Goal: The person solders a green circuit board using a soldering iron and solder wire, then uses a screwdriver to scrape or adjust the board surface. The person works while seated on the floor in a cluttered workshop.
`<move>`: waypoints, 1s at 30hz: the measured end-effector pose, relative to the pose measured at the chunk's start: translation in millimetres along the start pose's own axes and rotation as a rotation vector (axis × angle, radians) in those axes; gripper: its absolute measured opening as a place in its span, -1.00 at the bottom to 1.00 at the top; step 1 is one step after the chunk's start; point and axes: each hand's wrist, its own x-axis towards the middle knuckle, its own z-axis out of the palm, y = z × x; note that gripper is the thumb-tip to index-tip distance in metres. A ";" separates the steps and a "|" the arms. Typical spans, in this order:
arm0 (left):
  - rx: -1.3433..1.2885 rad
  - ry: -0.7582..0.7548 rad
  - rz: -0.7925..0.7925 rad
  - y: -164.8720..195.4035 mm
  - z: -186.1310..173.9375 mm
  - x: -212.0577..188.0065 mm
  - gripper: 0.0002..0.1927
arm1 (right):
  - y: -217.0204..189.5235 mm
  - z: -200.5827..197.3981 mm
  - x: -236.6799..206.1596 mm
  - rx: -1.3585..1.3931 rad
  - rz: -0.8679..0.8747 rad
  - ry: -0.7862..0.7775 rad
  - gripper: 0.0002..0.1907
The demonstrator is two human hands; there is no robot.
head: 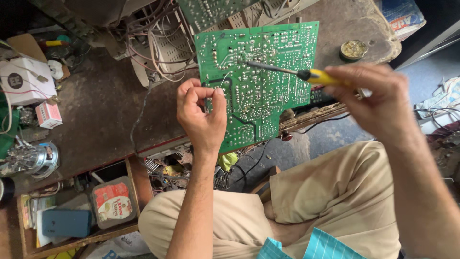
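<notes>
Green circuit board point(268, 72) lies solder side up at the front edge of a worn brown workbench point(105, 105), its lower corner hanging past the edge over the person's lap. Left hand point(201, 112) sits at the board's left edge, fingers curled in, thumb and forefinger pinched on a thin solder wire point(223, 78) that arcs up over the board. Right hand point(371, 98) is closed around the yellow handle of a soldering iron point(287, 72); the dark metal tip points left and meets the board near its upper middle. Bundle of grey and red wires point(153, 48) lies behind the board. Small round tin point(353, 49) sits on the bench, upper right. White box point(24, 79) at far left. Open drawer point(72, 216) below the bench holds a blue phone point(66, 223).
</notes>
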 end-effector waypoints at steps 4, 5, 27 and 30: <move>-0.063 0.018 0.003 -3.8 2.2 -3.1 -0.84 | -6.1 -11.6 5.1 -0.347 -0.020 0.091 -0.77; -0.072 0.021 -0.001 -4.7 3.5 -3.8 -0.84 | -6.1 -5.7 5.8 -0.319 0.020 0.109 -0.76; -0.072 -0.001 0.040 -6.3 1.3 -5.1 -0.85 | 52.2 -8.2 57.0 -0.386 -0.300 -0.003 -0.73; -0.066 0.002 0.038 -5.7 2.0 -5.2 -0.85 | 55.5 -7.8 55.6 -0.378 -0.283 -0.014 -0.75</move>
